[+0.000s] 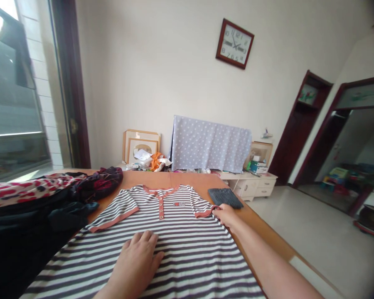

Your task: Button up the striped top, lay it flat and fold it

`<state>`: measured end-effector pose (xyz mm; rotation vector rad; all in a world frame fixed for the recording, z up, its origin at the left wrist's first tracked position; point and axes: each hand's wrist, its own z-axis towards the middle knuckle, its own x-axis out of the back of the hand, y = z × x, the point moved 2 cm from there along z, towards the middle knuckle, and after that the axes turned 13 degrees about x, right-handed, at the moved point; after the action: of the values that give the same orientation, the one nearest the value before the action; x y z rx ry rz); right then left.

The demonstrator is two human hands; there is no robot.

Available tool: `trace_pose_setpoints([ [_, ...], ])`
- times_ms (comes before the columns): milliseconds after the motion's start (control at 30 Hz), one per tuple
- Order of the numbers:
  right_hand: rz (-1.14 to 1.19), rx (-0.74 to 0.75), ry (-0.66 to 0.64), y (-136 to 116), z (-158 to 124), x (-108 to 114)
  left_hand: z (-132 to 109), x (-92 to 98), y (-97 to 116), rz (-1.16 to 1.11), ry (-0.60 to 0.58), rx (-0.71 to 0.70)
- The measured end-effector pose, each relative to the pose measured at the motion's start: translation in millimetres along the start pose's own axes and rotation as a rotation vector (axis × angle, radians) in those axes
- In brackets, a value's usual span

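Head view, from where I'm standing: shirt (193, 249) is flat on the table (201, 179), running lengthwise away from the person. Right hand (227, 216) has got the right cuff (203, 214) pinched, most of the shirt lying left of that grip; left hand (139, 257) is palm-down mid-shirt, holding nothing.

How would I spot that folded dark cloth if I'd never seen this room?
On the orange-brown table, find the striped shirt. Just beyond the right hand at its sleeve lies the folded cloth: small, flat and dark grey, without the shirt's bold stripes.
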<state>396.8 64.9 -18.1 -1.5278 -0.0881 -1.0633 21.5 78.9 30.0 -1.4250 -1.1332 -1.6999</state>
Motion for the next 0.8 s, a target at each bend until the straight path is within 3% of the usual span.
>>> trace_pose_setpoints([
  [367,-0.486,0.120,0.033,-6,-5,18,2,1.1,1,0.001,-0.006,0.009],
  [500,-0.654,0.392,0.123,-36,-18,16,1,-0.9,0,0.004,0.004,-0.004],
  [633,-0.670,0.684,-0.083,-62,-31,-5,1,-1.8,-1,0.003,0.013,-0.003],
  [700,-0.663,0.711,-0.156,-66,-33,-17,1,-1.9,-1,0.002,0.012,-0.006],
  [800,-0.456,0.610,-0.144,-64,-22,-25,2,-1.7,-2,0.006,0.004,-0.010],
])
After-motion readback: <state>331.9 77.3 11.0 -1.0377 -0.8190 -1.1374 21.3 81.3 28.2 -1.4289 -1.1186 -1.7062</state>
